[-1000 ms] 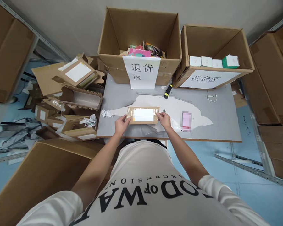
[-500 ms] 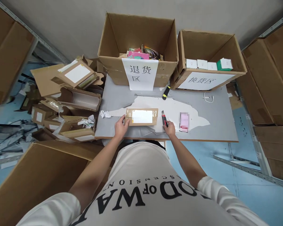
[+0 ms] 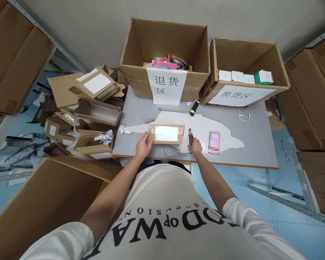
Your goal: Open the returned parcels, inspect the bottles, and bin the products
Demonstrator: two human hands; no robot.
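A taped cardboard box (image 3: pixel 181 134) with a white label lies flat on the table in front of me. My left hand (image 3: pixel 144 145) grips its lower left corner, thumb toward the near side. To the right of the box, my right hand (image 3: pixel 195 145) is closed around a red and black box cutter (image 3: pixel 190 136) whose tip points away from me, apart from the box. A pink card-like item (image 3: pixel 214 142), partly pixelated, lies right of that hand. Farther back rests a black and yellow cutter (image 3: pixel 194 108).
At the table's (image 3: pixel 257 144) back stand two open cartons: a left carton (image 3: pixel 138 85) with colourful packages and a right carton (image 3: pixel 280 77) with small white boxes. Opened boxes (image 3: pixel 97 112) pile up on the left. A large open carton (image 3: pixel 56 195) stands by my left arm.
The whole view has shifted slightly, so the table appears a little farther right. Both hands keep their holds on the box and the box cutter.
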